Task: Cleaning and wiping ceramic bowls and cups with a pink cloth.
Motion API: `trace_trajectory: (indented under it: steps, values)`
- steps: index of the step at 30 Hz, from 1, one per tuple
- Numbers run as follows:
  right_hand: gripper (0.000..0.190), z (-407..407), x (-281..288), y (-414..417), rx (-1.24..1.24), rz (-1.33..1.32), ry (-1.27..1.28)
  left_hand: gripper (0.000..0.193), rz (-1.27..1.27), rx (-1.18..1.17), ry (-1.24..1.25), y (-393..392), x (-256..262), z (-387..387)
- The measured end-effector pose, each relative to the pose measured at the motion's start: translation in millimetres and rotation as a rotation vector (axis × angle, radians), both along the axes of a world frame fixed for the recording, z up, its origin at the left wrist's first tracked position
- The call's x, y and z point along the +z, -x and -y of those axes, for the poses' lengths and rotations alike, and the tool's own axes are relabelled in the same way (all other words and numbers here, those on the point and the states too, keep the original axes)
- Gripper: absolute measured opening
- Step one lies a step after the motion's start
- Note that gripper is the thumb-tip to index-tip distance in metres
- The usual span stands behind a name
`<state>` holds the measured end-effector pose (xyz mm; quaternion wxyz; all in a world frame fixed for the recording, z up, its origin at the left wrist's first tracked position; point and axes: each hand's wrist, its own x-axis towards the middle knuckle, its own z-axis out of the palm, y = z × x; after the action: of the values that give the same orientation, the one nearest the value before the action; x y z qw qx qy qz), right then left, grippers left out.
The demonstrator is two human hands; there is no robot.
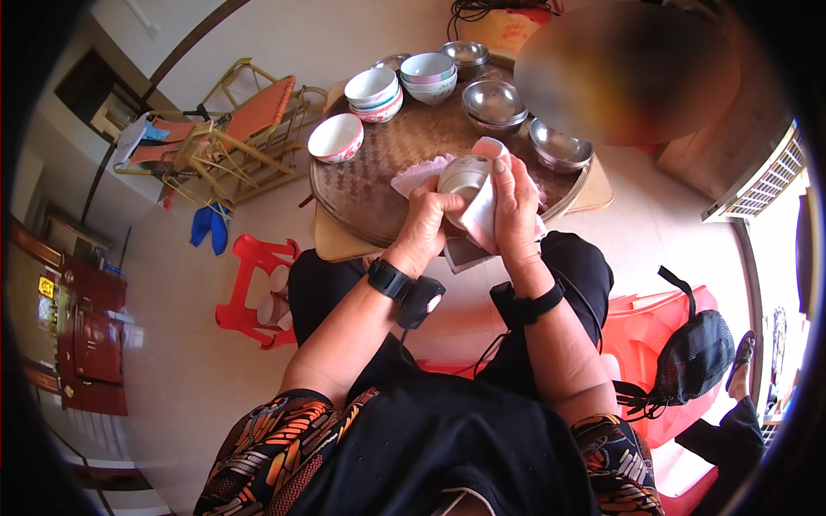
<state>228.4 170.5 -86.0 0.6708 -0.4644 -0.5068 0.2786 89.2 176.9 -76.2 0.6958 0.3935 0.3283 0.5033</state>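
Between my hands, above the near edge of a round woven bamboo tray (400, 155), is a pale ceramic bowl (463, 177) turned on its side with its base toward me. My left hand (423, 216) grips the bowl from the left, thumb across its base. A pink and white cloth (485, 209) is wrapped over the bowl's right side, and my right hand (515, 200) presses it there. Behind my left hand, a second pink-edged cloth or another part of the same one (419, 174) lies on the tray; I cannot tell which.
On the tray stand a single red-patterned bowl (335, 138), stacked ceramic bowls (373, 97), another stack (428, 77) and several steel bowls (495, 103). Left are a bamboo recliner (258, 119), blue slippers (211, 226) and a red stool (242, 277). A black mesh bag (694, 361) lies right, near a person's foot (741, 374).
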Motion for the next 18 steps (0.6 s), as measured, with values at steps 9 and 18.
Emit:
trace_trajectory:
  steps: [9, 18]
  values:
    - [0.052, 17.5, -2.4, 32.5, -0.066, 0.651, -0.19, 0.054, 0.299, -0.02, 0.176, 16.2, -8.4, -15.6]
    - [0.045, 9.4, -12.9, 31.1, -0.057, 0.393, -0.157, 0.055, 0.344, -0.102, 0.325, 21.1, -12.7, -20.2]
